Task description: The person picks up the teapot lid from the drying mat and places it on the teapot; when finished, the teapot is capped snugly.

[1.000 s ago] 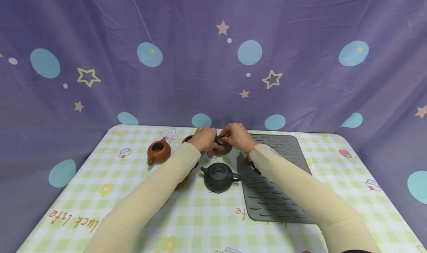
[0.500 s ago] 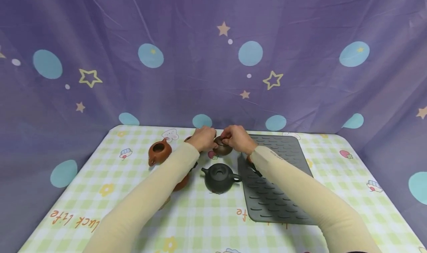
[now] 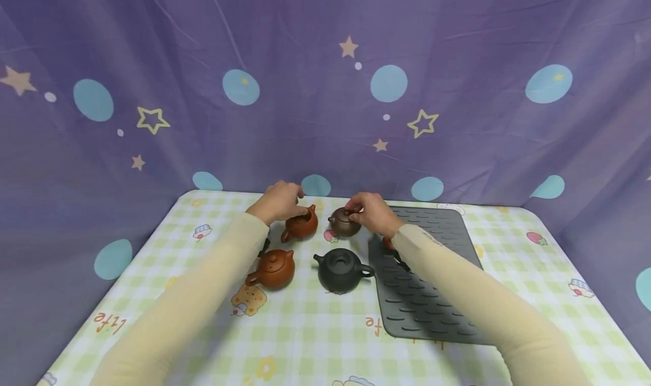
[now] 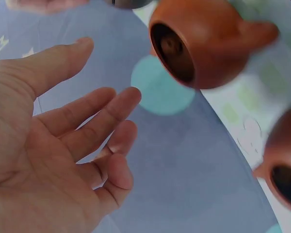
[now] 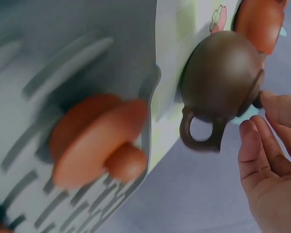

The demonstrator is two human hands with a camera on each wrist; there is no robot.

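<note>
My right hand (image 3: 373, 213) pinches the lid knob (image 5: 257, 100) of a small dark brown teapot (image 3: 343, 223), its lid seated in the mouth. In the right wrist view that teapot's loop handle (image 5: 202, 131) points down. Over to the left, my left hand (image 3: 280, 201) is held with loosely spread fingers and nothing in it. Below its fingertips in the head view stands a lidless reddish-brown teapot (image 3: 303, 226); the left wrist view shows its dark mouth (image 4: 173, 51). Another lidless reddish teapot (image 4: 286, 170) appears at that view's right edge, hidden by my left arm in the head view.
A lidded orange-brown teapot (image 3: 274, 269) and a black lidded teapot (image 3: 342, 270) stand nearer me. On the right lies a grey ridged mat (image 3: 427, 307), bearing an orange lid with a round knob (image 5: 99, 141). A purple curtain (image 3: 305, 92) hangs behind the checked tablecloth (image 3: 315, 341).
My left hand has left the brown teapot and moved left, uncovering the reddish lidless pot and the lidded orange-brown one. The right hand has stayed at the lid knob. The head view has shifted slightly.
</note>
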